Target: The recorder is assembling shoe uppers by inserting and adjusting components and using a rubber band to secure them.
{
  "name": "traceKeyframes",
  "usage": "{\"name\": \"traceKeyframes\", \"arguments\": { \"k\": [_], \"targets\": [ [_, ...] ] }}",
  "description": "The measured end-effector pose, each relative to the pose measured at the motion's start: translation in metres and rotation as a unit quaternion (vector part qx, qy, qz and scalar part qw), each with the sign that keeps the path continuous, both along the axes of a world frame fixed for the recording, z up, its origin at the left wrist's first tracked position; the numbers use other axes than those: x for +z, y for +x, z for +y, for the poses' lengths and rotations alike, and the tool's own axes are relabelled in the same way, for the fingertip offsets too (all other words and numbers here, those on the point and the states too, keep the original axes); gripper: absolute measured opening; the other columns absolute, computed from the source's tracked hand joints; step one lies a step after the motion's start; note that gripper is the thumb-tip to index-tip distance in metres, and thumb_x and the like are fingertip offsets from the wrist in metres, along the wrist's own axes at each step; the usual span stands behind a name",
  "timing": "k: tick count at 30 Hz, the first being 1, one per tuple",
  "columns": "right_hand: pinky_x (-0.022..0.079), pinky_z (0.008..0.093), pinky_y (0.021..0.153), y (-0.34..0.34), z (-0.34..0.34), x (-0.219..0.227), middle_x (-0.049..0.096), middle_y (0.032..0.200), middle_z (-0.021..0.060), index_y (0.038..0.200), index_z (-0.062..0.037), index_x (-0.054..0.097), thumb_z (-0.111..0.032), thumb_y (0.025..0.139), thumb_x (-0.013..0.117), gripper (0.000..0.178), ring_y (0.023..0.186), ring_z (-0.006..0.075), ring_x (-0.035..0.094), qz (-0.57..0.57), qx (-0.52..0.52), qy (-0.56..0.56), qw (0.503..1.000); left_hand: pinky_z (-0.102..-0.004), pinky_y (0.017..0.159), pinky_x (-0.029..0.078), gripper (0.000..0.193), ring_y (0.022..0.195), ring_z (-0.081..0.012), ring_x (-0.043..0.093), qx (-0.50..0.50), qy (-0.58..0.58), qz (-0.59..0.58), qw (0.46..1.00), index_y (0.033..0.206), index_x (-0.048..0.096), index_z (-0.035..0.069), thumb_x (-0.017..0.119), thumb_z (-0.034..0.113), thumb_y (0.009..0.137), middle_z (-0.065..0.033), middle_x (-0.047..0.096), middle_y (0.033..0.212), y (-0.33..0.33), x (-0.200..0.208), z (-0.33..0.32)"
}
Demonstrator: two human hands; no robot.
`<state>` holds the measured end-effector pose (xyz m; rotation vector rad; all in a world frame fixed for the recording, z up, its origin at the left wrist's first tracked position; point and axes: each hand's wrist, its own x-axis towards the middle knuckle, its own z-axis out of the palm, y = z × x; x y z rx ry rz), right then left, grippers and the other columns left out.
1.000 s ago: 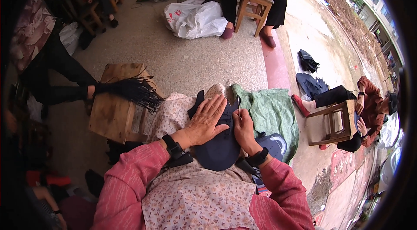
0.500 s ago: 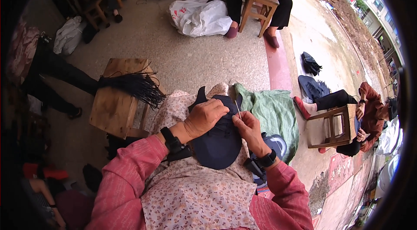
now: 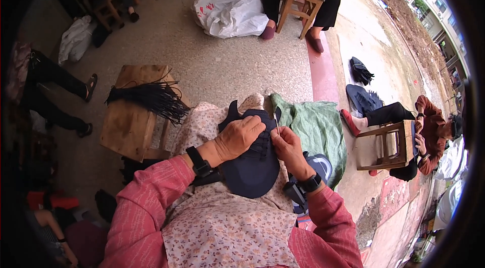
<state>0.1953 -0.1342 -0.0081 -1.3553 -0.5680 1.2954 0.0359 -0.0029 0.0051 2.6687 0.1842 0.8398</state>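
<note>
A dark navy shoe upper [image 3: 251,177] with lacing down its middle lies across my lap on the floral apron [image 3: 227,227]. My left hand [image 3: 238,139] is closed over its upper left part, fingertips pinched together; what they pinch is hidden. At the upper's right edge my right hand [image 3: 289,149] is closed on a thin metal hook-like tool [image 3: 277,124], which points up and away from me. The tool's far end lies against the dark material.
A wooden stool [image 3: 124,131] at the left bears a bundle of black laces [image 3: 151,98]. Green cloth [image 3: 316,126] lies right of my lap. Co-workers sit beyond and at the right; someone's legs [image 3: 55,76] stand at the left. A white sack [image 3: 230,15] lies ahead.
Both hands stay at the upper, shifting only slightly. The standing person's leg at the left has moved back from the stool, uncovering the near end of the lace bundle.
</note>
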Motion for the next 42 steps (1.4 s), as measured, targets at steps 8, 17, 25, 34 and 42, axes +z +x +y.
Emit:
{"name": "traceKeyframes", "arguments": {
  "k": [8, 17, 25, 34, 42],
  "targets": [
    [0.029, 0.0185, 0.052, -0.006, 0.0, -0.002, 0.048, 0.078, -0.0083, 0.1, -0.0094, 0.054, -0.023, 0.101, 0.057, 0.014, 0.062, 0.0011, 0.038, -0.013, -0.022, 0.009, 1.0, -0.0365, 0.069, 0.053, 0.014, 0.081, -0.0305, 0.061, 0.007, -0.04, 0.004, 0.999, 0.099, 0.056, -0.001, 0.056, -0.003, 0.085, -0.0135, 0.052, 0.089, -0.004, -0.003, 0.0],
    [0.034, 0.0176, 0.056, -0.001, -0.004, 0.011, 0.05, 0.082, -0.0069, 0.109, -0.0085, 0.052, -0.02, 0.098, 0.062, 0.019, 0.066, 0.0015, 0.043, 0.005, 0.007, -0.007, 1.0, -0.0333, 0.075, 0.052, 0.016, 0.088, -0.0257, 0.064, 0.083, -0.223, -0.022, 0.971, 0.109, 0.059, 0.002, 0.056, -0.001, 0.093, -0.0106, 0.06, 0.098, -0.021, 0.01, 0.013],
    [0.042, 0.0187, 0.074, -0.005, 0.006, -0.015, 0.054, 0.095, -0.003, 0.11, -0.0046, 0.05, -0.014, 0.095, 0.066, 0.024, 0.084, 0.0037, 0.05, -0.119, -0.011, 0.089, 0.989, -0.0492, 0.116, 0.021, 0.087, 0.145, -0.0362, 0.022, 0.13, -0.1, 0.163, 0.973, 0.154, 0.015, 0.001, 0.05, 0.056, 0.095, -0.0214, 0.027, 0.154, -0.056, -0.027, -0.023],
    [0.041, 0.0184, 0.067, 0.0, -0.018, -0.008, 0.053, 0.09, -0.0053, 0.109, -0.006, 0.052, -0.009, 0.093, 0.067, 0.023, 0.076, 0.0024, 0.049, -0.02, -0.029, 0.049, 0.998, -0.0418, 0.092, 0.045, 0.039, 0.109, -0.0286, 0.058, 0.179, -0.216, 0.018, 0.96, 0.123, 0.055, 0.002, 0.064, 0.023, 0.092, -0.0138, 0.06, 0.116, -0.057, 0.0, -0.026],
    [0.041, 0.0173, 0.069, -0.006, -0.019, 0.0, 0.055, 0.089, -0.0051, 0.098, -0.0062, 0.053, -0.005, 0.09, 0.07, 0.019, 0.079, 0.0014, 0.051, -0.121, -0.006, 0.087, 0.989, -0.0314, 0.068, 0.053, 0.014, 0.08, -0.0236, 0.066, 0.097, -0.203, -0.044, 0.973, 0.096, 0.064, 0.004, 0.07, 0.001, 0.085, -0.009, 0.063, 0.089, -0.046, -0.009, -0.024]
  ]
}}
